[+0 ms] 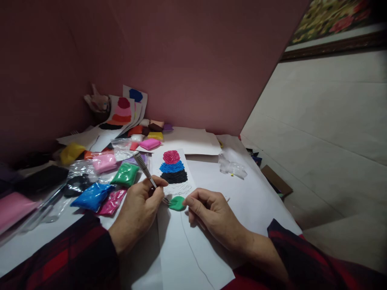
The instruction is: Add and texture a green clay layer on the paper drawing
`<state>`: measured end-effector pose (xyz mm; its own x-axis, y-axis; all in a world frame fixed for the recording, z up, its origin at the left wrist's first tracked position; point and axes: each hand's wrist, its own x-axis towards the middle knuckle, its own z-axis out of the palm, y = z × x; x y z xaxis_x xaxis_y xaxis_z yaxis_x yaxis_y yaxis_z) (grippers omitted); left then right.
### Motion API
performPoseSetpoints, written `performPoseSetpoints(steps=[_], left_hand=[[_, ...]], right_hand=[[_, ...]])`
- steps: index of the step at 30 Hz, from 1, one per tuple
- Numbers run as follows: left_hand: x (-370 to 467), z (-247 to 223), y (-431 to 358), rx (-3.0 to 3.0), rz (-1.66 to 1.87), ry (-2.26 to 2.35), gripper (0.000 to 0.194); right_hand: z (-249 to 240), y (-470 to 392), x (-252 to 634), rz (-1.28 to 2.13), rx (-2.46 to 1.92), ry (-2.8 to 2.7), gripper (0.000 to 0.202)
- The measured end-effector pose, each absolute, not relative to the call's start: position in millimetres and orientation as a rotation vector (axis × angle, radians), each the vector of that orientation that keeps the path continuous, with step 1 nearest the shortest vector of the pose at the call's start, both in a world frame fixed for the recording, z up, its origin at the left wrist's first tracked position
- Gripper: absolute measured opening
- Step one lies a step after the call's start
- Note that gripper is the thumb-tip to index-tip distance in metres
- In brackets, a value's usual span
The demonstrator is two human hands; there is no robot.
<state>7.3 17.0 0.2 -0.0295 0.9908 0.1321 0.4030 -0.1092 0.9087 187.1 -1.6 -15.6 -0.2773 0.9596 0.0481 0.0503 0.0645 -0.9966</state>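
A white paper strip (pixel 175 249) lies in front of me with textured pink, blue, black and white clay bands stacked on it and a thin drawn line below. A flattened green clay piece (pixel 177 204) sits just under the white band. My left hand (pixel 140 209) is closed round a slim tool (pixel 142 166) with a striped handle, whose pronged tip touches the green clay's left edge. At the clay's right edge, the thumb and index finger of my right hand (pixel 213 213) are pinched together; whether they grip the clay is hard to tell.
Bags of coloured clay, among them green (pixel 125 174) and blue (pixel 92 197), cover the left side. Finished clay pictures (pixel 122 110) lean at the back left. White sheets (pixel 190 141) lie at the back, a clear plastic bag (pixel 232 166) at the right.
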Motion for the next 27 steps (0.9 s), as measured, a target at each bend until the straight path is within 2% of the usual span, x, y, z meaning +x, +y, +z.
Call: performPoseSetpoints(steps=[10,15,27], left_hand=[[-3,-6,19,1.541,1.271,1.588,0.017],[0,2,19,1.411,1.345,1.525,0.026],[13,2,18,1.465,1.198,1.418,0.027]], right_hand=[[-14,-3,187,1.355,-1.078,-1.464,0.03],[-14,-2,187,1.357,-1.071,-1.458,0.03],[-15,-1,186,1.338,-1.055,-1.475,0.031]])
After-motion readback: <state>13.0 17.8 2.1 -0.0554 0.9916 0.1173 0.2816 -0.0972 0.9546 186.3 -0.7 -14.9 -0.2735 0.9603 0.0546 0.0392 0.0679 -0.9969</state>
